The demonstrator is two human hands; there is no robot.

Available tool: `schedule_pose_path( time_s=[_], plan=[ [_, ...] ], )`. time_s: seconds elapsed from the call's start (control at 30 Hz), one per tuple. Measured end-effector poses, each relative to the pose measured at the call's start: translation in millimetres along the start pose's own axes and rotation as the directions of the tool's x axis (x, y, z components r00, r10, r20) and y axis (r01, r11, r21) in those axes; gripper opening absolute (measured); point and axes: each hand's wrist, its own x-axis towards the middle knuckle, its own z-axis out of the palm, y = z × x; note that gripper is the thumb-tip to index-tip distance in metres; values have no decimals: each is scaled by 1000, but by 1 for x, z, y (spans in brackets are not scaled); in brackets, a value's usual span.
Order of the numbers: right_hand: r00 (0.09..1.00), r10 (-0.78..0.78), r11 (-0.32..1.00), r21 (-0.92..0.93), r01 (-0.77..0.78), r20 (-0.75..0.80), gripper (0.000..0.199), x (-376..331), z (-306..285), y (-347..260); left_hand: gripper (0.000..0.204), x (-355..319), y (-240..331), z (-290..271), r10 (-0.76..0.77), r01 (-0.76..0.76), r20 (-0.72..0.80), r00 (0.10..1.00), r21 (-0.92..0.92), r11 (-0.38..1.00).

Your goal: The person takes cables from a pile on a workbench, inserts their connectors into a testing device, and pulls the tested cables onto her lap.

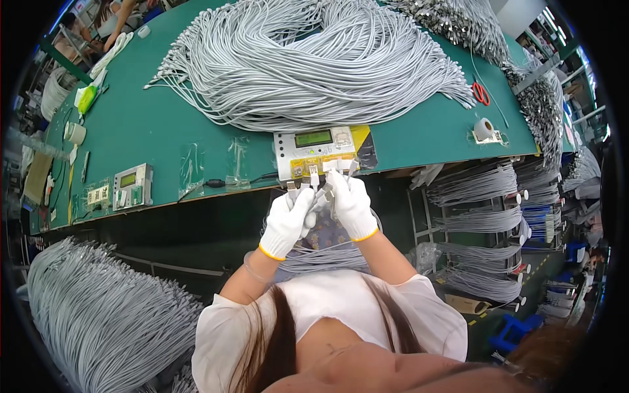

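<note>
Both my hands wear white knit gloves with yellow cuffs and meet at the front of a white cable tester (286, 161) with a small green display. My left hand (287, 221) is closed around several grey USB cables, their metal plugs (292, 187) sticking up past the fingers. My right hand (354, 208) is closed too, its fingertips pinching a USB cable end against the tester's front edge. A white USB plug (314, 175) stands upright between the hands at the tester's sockets. The lower fingers and the cables' run below them are partly hidden.
A big coil of grey cables (262, 85) lies behind the tester on the green table (124, 85). Red-handled scissors (481, 93) and a white roll (483, 128) lie right. A second tester (133, 187) sits left. Cable bundles (105, 314) hang at lower left; racked cables (481, 219) stand right.
</note>
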Motion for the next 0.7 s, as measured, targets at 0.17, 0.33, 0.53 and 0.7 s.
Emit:
schedule_pose_path(
  time_s=[0.17,0.33,0.53,0.7],
  plan=[
    [985,137,991,-31,-134,107,43,-1,-1,5,35,4,0,4,8,-5,15,1000,-166,986],
    [845,-530,705,-520,483,66,36,2,4,15,37,7,-2,6,0,-2,-11,1000,-182,983],
    [917,-241,659,-640,396,319,26,6,-31,-2,40,-6,7,5,14,-15,-16,1000,-52,999],
    [983,117,949,276,-153,141,30,-8,-49,-21,39,-5,21,12,-39,41,27,999,-89,995]
  ],
)
